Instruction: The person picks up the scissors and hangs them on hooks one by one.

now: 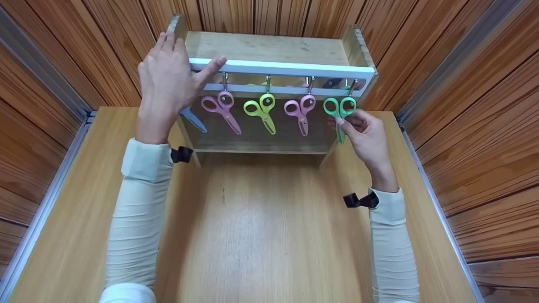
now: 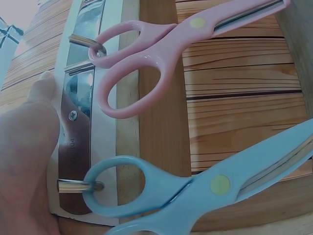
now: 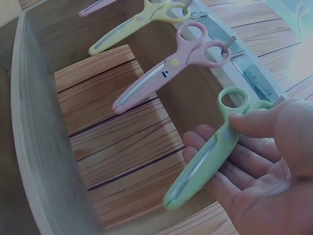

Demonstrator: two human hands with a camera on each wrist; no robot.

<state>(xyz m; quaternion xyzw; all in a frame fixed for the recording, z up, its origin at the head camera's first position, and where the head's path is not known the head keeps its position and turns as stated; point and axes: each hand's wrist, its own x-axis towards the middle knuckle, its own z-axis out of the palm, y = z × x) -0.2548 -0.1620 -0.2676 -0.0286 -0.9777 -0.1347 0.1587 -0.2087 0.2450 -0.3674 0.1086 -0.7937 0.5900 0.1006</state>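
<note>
Green scissors point(image 1: 340, 108) hang by one handle loop from the rightmost hook of a white-edged hook rail point(image 1: 273, 66). My right hand point(image 1: 367, 132) pinches them near the pivot, thumb in front and fingers behind, as the right wrist view also shows. At the rail's other end my left hand point(image 1: 166, 75) rests on the corner, its thumb along the top edge. Below that hand hang blue scissors point(image 2: 220, 186), mostly hidden in the head view. Between the hands, pink scissors point(image 1: 221, 110), yellow scissors point(image 1: 262, 111) and a second pink pair point(image 1: 300, 111) dangle from hooks.
The rail is fixed to the front of a wooden shelf rack point(image 1: 269, 46) with upright side boards and an open lower frame. It stands at the back of a wooden table point(image 1: 261, 235). Wood-patterned walls point(image 1: 484, 139) enclose the back and sides.
</note>
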